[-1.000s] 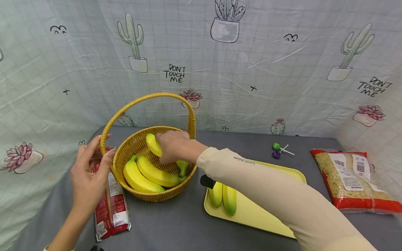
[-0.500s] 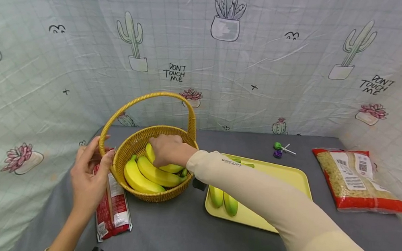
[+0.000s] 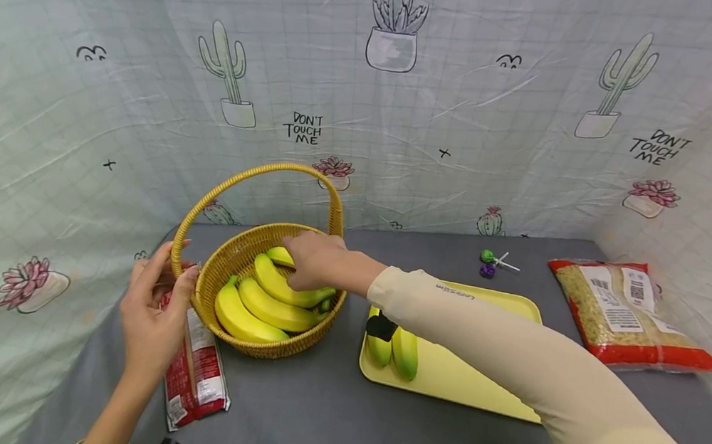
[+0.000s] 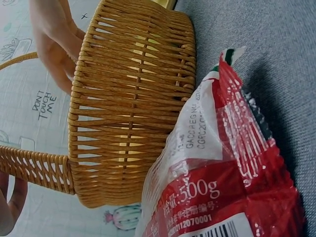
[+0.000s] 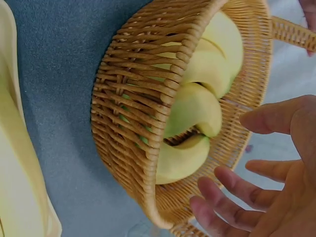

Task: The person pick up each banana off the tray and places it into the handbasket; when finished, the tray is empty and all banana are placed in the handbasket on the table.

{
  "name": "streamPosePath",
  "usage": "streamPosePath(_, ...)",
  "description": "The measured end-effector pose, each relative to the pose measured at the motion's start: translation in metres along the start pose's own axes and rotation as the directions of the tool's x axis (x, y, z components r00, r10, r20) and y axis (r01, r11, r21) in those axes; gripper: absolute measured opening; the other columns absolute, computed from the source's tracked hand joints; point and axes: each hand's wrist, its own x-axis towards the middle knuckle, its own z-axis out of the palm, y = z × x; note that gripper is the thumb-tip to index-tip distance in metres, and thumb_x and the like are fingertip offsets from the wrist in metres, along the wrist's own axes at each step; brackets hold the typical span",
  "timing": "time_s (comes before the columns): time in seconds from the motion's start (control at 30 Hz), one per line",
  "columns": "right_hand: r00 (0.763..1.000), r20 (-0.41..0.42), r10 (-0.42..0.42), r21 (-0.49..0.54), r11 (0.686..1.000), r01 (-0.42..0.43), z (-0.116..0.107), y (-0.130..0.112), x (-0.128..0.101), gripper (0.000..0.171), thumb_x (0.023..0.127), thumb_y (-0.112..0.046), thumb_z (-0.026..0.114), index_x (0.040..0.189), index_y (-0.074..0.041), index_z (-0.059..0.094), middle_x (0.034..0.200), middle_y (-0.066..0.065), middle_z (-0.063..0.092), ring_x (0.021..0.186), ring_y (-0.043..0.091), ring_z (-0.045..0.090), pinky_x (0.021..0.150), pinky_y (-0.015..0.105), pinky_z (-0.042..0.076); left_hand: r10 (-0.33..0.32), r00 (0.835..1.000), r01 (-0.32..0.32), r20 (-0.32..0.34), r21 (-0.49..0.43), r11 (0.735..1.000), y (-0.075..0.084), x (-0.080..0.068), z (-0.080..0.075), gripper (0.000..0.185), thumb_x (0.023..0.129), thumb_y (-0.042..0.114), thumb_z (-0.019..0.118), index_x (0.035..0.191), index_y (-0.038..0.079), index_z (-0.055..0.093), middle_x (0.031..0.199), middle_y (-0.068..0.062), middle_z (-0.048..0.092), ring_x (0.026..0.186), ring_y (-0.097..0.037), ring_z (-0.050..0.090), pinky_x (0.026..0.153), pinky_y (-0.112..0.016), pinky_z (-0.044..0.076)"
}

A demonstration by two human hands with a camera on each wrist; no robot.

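A yellow wicker basket [image 3: 302,347] with a tall arched handle [image 3: 258,172] stands left of the middle in the head view. Inside it several yellow bananas [image 3: 246,319] lie side by side. My left hand [image 3: 154,313] holds the lower left end of the handle between thumb and fingers. Over the basket's right rear rim is my right hand [image 3: 323,262], hiding part of the farther bananas. The right wrist view shows that right hand [image 5: 266,177] with fingers spread and nothing held, beside the bananas [image 5: 190,111].
Right of the basket, a pale yellow tray [image 3: 463,382] bears bananas [image 3: 404,355], partly under the right sleeve. A red and white packet [image 3: 195,385] lies by the left forearm. At the right are two lollipops [image 3: 488,263] and a red-edged bag of pasta-like pieces [image 3: 624,312].
My right hand has set a banana down among the others in the basket, let go of it, and drawn back slightly up and right. The left hand stays at the handle.
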Motion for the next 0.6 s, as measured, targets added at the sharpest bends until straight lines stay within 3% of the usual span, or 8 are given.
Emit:
streamPosePath(0.1, 0.999, -0.043, -0.015, 0.008, 1.000, 0.015, -0.003, 0.004, -0.010, 0.074, 0.103, -0.036, 0.067, 0.168, -0.024, 0.034, 0.143, 0.001, 0.062, 0.088, 0.014, 0.060, 0.048, 0.031, 0.037, 0.001, 1.000, -0.001, -0.002, 0.002, 1.000, 0.000, 0.000, 0.000, 0.044, 0.102, -0.009, 0.063, 0.144, 0.003, 0.065, 0.109, -0.013, 0.055, 0.094, -0.013, 0.064, 0.084, -0.015, 0.052)
streamPosePath(0.17, 0.998, -0.063, -0.023, 0.020, 1.000, 0.025, -0.004, 0.006, -0.019, 0.074, 0.103, -0.037, 0.067, 0.167, -0.023, 0.035, 0.151, 0.004, 0.057, 0.092, 0.018, 0.063, 0.049, 0.032, 0.038, 0.003, 1.000, -0.003, 0.000, -0.003, 1.000, 0.004, 0.000, 0.001, 0.043, 0.102, -0.009, 0.063, 0.144, 0.002, 0.065, 0.110, -0.012, 0.056, 0.094, -0.013, 0.064, 0.085, -0.015, 0.052)
streamPosePath(0.43, 0.988, -0.154, -0.010, -0.009, 1.000, 0.009, -0.003, 0.014, -0.051, 0.070, 0.102, -0.039, 0.067, 0.165, -0.022, 0.041, 0.150, 0.011, 0.053, 0.107, 0.030, 0.057, 0.064, 0.039, 0.052, 0.013, 1.000, -0.013, -0.002, -0.008, 1.000, 0.023, 0.000, 0.004, 0.041, 0.102, -0.009, 0.064, 0.142, -0.001, 0.066, 0.110, -0.010, 0.058, 0.092, -0.011, 0.064, 0.085, -0.015, 0.052)
streamPosePath(0.6, 0.980, -0.196, 0.018, -0.009, 1.000, -0.020, 0.004, 0.019, -0.066, 0.070, 0.102, -0.041, 0.067, 0.164, -0.022, 0.042, 0.148, 0.011, 0.052, 0.111, 0.031, 0.056, 0.069, 0.042, 0.054, 0.005, 1.000, -0.005, -0.008, 0.017, 1.000, 0.011, -0.001, 0.004, 0.042, 0.101, -0.009, 0.065, 0.142, 0.001, 0.066, 0.109, -0.011, 0.058, 0.092, -0.011, 0.064, 0.085, -0.015, 0.052)
